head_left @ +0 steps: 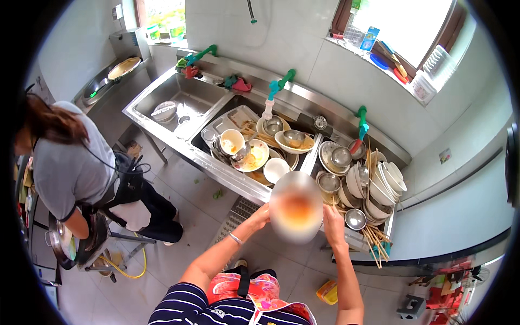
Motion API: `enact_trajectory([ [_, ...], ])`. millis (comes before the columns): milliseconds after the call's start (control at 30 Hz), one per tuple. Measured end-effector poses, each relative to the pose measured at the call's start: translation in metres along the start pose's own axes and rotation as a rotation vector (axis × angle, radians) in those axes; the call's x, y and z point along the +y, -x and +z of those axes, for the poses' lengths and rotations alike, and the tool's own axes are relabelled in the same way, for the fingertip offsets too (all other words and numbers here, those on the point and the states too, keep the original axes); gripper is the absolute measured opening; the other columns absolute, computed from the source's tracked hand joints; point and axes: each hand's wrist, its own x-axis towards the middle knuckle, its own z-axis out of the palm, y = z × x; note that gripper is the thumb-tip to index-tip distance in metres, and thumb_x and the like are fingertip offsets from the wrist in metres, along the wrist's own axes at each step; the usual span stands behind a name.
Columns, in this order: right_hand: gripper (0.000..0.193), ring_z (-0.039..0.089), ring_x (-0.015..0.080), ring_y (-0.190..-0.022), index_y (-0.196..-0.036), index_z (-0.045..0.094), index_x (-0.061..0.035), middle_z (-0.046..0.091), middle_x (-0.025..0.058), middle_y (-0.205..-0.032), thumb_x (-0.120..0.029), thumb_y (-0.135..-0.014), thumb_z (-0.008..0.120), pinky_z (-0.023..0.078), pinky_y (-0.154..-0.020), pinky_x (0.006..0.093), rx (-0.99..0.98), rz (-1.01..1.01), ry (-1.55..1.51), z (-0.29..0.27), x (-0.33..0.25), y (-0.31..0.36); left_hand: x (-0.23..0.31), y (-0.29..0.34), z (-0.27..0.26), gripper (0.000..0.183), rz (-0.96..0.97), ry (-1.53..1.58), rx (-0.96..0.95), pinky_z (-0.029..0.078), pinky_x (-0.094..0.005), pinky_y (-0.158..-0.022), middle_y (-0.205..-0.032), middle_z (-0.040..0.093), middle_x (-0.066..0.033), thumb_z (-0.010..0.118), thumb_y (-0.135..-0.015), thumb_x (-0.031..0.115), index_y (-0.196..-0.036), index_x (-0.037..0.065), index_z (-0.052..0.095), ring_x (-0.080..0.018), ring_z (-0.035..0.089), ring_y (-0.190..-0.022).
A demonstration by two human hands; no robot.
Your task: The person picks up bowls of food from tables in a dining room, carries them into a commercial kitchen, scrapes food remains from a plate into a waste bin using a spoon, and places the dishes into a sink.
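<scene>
A round pale thing with an orange-brown middle [296, 208] is held in front of the sink's near edge. It is too blurred to tell its kind, though it looks like a dish. At its left edge my left hand [261, 215] is closed, with a band on the wrist. My right hand [333, 222] is closed at its right edge, fingers partly hidden. Just beyond it, a white bowl [277, 169] and a food-stained plate [253, 156] lie in the middle basin. Stacked white bowls [382, 184], a small metal bowl [355, 219] and chopsticks [376, 238] crowd the right side.
The steel sink [211, 169] has green taps [281, 81] along its back. A round white item [164, 111] lies in the left basin. To my left a co-worker [76, 157] bends over a large pan [86, 238]. A yellow container [327, 292] stands on the floor.
</scene>
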Motion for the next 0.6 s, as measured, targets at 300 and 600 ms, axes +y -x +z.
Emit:
enact_trajectory([
  [300,0.016,0.052,0.0312,-0.068,-0.089,0.054,-0.0037,0.050,0.0138,-0.075,-0.001,-0.074,0.049,0.042,-0.060,0.0352,-0.191,-0.160,-0.210,-0.017,0.016,-0.072,0.031,-0.048,-0.025,0.060,-0.076,0.026,0.002,0.049,-0.0250,-0.067,-0.108,0.052,-0.0051,0.037,-0.082,0.055,-0.122,0.010,0.038,-0.0115,0.055,-0.089],
  [600,0.019,0.053,0.0348,-0.071,-0.089,0.053,-0.0040,0.052,0.0148,-0.079,0.000,-0.070,0.051,0.044,-0.060,0.0380,-0.454,-0.327,-0.240,-0.032,0.029,-0.136,0.074,-0.051,-0.014,0.049,-0.012,0.201,0.195,0.040,-0.0239,-0.086,-0.120,0.044,-0.0016,0.043,-0.087,0.036,-0.125,0.006,0.035,-0.0098,0.045,-0.105],
])
